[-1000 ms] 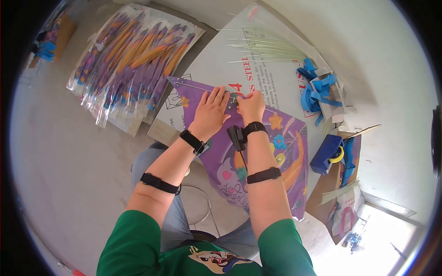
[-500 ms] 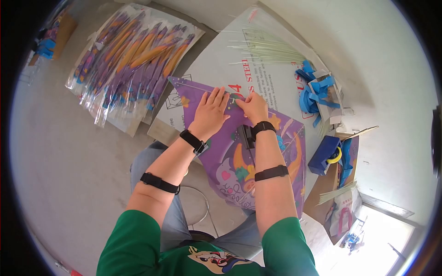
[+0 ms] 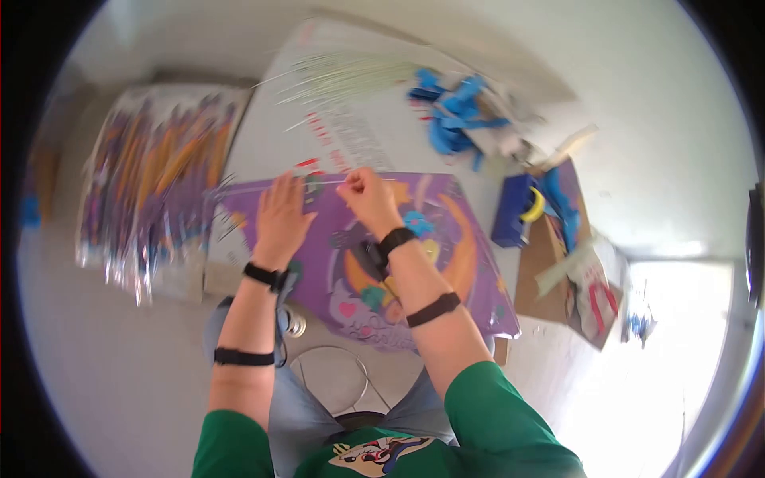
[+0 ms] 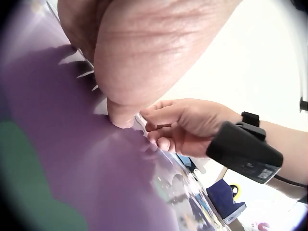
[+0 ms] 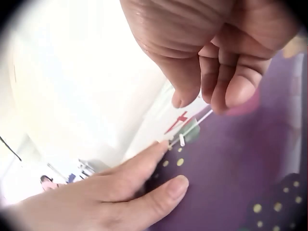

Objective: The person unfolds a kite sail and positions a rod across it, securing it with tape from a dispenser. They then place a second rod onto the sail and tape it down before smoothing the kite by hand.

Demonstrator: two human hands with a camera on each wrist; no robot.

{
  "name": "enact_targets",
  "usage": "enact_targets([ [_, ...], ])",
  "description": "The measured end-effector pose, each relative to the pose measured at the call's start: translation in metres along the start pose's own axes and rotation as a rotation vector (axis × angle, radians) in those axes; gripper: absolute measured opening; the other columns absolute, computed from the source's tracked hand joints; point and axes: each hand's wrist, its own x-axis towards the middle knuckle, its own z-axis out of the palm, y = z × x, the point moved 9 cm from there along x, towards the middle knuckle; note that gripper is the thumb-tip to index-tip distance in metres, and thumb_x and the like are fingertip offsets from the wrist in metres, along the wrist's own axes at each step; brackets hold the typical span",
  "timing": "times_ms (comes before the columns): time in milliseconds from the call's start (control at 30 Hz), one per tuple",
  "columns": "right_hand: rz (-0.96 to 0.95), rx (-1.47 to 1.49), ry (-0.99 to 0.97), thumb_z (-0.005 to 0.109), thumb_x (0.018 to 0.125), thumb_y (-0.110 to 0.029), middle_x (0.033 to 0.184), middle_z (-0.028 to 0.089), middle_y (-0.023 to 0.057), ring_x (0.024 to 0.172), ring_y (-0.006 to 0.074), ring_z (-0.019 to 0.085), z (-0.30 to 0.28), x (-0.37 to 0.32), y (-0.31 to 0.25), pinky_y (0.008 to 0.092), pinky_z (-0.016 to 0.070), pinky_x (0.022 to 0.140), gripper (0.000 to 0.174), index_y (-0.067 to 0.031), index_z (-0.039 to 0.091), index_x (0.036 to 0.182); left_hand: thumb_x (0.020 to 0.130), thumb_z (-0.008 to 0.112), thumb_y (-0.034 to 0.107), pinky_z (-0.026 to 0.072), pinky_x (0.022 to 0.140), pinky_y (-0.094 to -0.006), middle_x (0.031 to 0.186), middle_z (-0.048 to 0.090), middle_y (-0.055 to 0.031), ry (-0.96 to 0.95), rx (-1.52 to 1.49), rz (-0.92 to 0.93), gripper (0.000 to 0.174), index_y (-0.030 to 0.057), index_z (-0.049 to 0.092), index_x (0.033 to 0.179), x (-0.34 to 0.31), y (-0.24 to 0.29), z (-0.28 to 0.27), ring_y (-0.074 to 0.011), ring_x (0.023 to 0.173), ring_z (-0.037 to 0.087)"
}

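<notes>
A purple printed kite sheet (image 3: 323,291), with stars, flowers and an orange moon, lies across the table. My left hand (image 3: 283,219) rests flat on its far edge, fingers straight and pointing away. To its right, my right hand (image 3: 370,201) has thumb and fingers curled together at the same edge. A thin white rod (image 5: 198,121) runs along this edge past a small white clip (image 5: 182,140) and reaches the right fingertips, which pinch it. The left palm hides part of the edge in the left wrist view.
Bagged purple and orange kites (image 3: 151,175) lie in a pile at left. Pale thin rods (image 3: 351,76) and blue strips (image 3: 458,119) are at the back of the table. A blue tape dispenser (image 3: 510,211) and a cardboard box (image 3: 538,279) stand at right.
The head view has turned, shifting the scene. My right hand has slid rightward along the kite's edge, away from the left hand, which stays flat on the sheet.
</notes>
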Motion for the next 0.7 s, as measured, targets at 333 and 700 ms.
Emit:
enact_targets([
  [333,0.214,-0.376,1.072,0.063,0.084,-0.018,0.077,0.065,0.0094,0.073,0.0219,0.062,-0.331,-0.164,0.159,0.0333,0.0485,0.068,0.014,-0.0044,0.067,0.085,0.079,0.07,0.025,0.0339,0.105,-0.0454,0.141,0.042,-0.0144,0.094,-0.036,0.045,0.068,0.0069,0.039,0.137,0.007,0.002,-0.009,-0.0318,0.129,0.04],
  [700,0.584,0.372,0.653,0.072,0.078,-0.02,0.067,0.061,0.0018,0.052,0.0127,0.053,-0.335,-0.122,0.261,0.0287,0.0428,0.046,0.016,-0.0052,0.07,0.084,0.079,0.069,0.026,0.0339,0.103,-0.0493,0.136,0.045,-0.0207,0.027,-0.074,0.367,0.059,0.0049,0.047,0.13,-0.071,0.153,-0.002,-0.0377,0.125,0.042],
])
